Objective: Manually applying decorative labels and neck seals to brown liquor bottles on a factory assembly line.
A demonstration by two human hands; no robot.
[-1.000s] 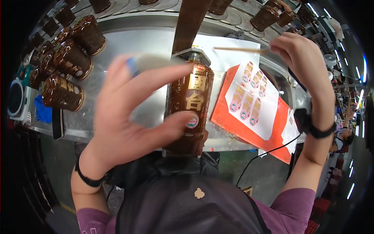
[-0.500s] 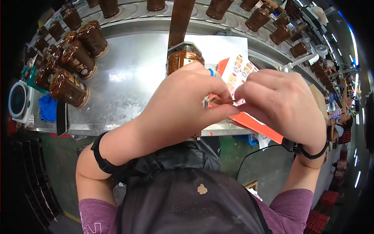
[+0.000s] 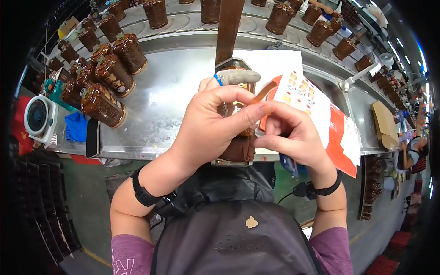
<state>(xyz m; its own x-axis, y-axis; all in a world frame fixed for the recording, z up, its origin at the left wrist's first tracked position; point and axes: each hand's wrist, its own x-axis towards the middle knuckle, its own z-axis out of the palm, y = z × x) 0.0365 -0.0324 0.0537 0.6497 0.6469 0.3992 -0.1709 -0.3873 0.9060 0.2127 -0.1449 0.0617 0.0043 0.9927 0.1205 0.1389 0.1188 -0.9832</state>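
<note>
A narrow brown strip (image 3: 264,94) is pinched between the thumb and forefinger of my left hand (image 3: 208,117). One finger of that hand wears a grey cloth finger cover (image 3: 237,76) with a blue band at its base. My right hand (image 3: 295,130) is close beside it, its forefinger tip by the left thumb and its own thumb held apart; I see nothing in it. Under both hands lies a glossy brown bottle (image 3: 250,88), mostly hidden. A brown cloth (image 3: 238,149) lies below it at the table edge. Sticker sheets (image 3: 300,91) are right of the hands.
Several brown bottles (image 3: 114,75) stand on the metal table (image 3: 151,101) at left. Near them are a small fan (image 3: 37,117), a blue cloth (image 3: 75,126) and a dark phone-like slab (image 3: 93,137). Behind runs a conveyor (image 3: 183,27) with bottles. A brown post (image 3: 228,32) rises ahead.
My hands have turned and drawn slightly apart, so the brown strip now shows clearly in the left. The right hand has moved left and lower. The whole view has shifted to the right.
</note>
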